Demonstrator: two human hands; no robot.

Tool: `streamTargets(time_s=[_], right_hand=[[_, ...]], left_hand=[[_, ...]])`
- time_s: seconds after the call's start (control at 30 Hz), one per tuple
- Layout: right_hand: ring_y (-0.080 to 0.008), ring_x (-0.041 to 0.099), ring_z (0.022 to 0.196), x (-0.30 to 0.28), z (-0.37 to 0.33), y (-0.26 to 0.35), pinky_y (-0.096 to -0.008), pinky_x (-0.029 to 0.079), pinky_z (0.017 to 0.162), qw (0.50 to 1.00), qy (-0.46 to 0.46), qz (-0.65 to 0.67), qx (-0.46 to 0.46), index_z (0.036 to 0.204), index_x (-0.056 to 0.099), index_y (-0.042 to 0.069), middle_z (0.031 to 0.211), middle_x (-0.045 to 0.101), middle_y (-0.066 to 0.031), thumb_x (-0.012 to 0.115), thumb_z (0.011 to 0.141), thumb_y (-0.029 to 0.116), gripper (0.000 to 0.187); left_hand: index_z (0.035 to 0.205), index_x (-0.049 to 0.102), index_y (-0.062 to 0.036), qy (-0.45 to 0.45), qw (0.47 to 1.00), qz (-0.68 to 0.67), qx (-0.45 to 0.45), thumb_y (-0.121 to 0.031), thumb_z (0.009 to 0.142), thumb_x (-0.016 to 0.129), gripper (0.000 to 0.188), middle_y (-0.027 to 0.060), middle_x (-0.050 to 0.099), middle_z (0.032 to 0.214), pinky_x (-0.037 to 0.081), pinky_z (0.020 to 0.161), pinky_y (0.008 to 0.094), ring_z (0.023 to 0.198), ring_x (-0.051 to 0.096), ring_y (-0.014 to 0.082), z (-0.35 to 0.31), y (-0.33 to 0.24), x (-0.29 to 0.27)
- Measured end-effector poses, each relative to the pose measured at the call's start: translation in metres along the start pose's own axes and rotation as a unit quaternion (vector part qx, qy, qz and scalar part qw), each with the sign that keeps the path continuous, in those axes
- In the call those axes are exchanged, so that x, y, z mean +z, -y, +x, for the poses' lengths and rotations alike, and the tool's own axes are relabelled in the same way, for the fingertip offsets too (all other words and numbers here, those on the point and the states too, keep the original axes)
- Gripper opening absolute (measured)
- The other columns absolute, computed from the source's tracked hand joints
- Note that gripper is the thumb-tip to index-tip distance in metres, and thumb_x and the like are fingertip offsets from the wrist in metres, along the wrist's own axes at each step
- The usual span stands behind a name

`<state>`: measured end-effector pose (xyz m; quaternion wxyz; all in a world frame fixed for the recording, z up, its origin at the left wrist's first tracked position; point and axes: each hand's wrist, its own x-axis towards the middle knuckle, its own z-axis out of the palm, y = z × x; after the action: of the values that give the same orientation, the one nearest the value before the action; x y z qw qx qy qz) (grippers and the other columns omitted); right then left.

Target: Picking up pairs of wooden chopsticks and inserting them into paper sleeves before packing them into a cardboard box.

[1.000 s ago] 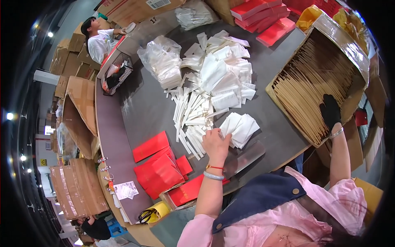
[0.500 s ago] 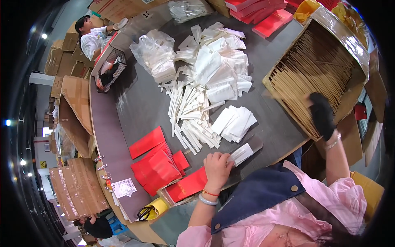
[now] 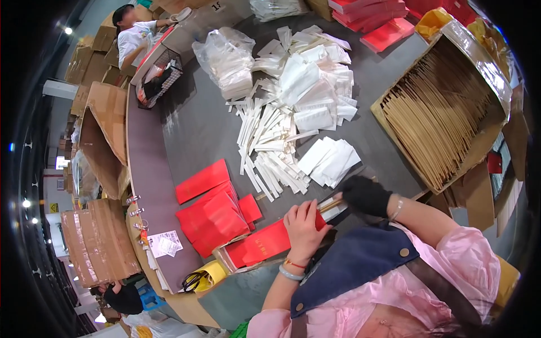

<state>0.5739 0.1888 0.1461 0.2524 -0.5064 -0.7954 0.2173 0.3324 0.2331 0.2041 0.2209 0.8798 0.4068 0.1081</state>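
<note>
My bare left hand presses its fingers and thumb round the open end of a red paper sleeve lying at the table's near edge. My right hand, in a black glove, is closed beside it on slim brown chopsticks, whose ends reach into the sleeve's mouth. A white paper packet shows just under them. More red sleeves lie left of my left hand. Ahead are a small stack of white napkins and a loose heap of narrow white packets.
An open carton full of brown chopsticks stands tilted at the right. A wire basket, a clear plastic bag of packets and red stacks lie farther off. Scissors rest by the near left edge. Another person works beyond the table.
My right hand has come from the carton down to the sleeve's mouth, now with chopsticks in it. My left hand stays on the sleeve, its fingers slightly shifted.
</note>
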Motion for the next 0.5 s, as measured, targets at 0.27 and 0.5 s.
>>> streamTargets(time_s=[0.27,0.5], right_hand=[[-0.0324,0.059,0.091,0.028,0.028,0.038,-0.0379,0.049,0.079,0.971,-0.071,0.215,0.077,0.100,0.059,0.005,0.101,0.059,-0.0144,0.074,0.075,0.015,0.031],[-0.0267,0.056,0.103,-0.020,0.010,0.030,-0.0455,0.040,0.090,0.982,-0.002,-0.178,0.068,0.112,0.059,0.016,0.109,0.059,-0.0085,0.073,0.070,0.041,0.051]], left_hand=[[0.121,0.061,-0.0077,-0.034,0.999,0.027,0.009,-0.024,0.065,0.082,0.062,0.0077,0.056,0.116,0.039,0.091,0.0436,0.107,0.050,0.0303,0.012,-0.001,0.010],[0.098,0.063,-0.0145,0.163,0.979,0.080,0.096,-0.017,0.067,0.072,0.032,0.0116,0.056,0.110,0.043,0.082,0.0446,0.102,0.054,0.0312,0.029,-0.010,-0.026]])
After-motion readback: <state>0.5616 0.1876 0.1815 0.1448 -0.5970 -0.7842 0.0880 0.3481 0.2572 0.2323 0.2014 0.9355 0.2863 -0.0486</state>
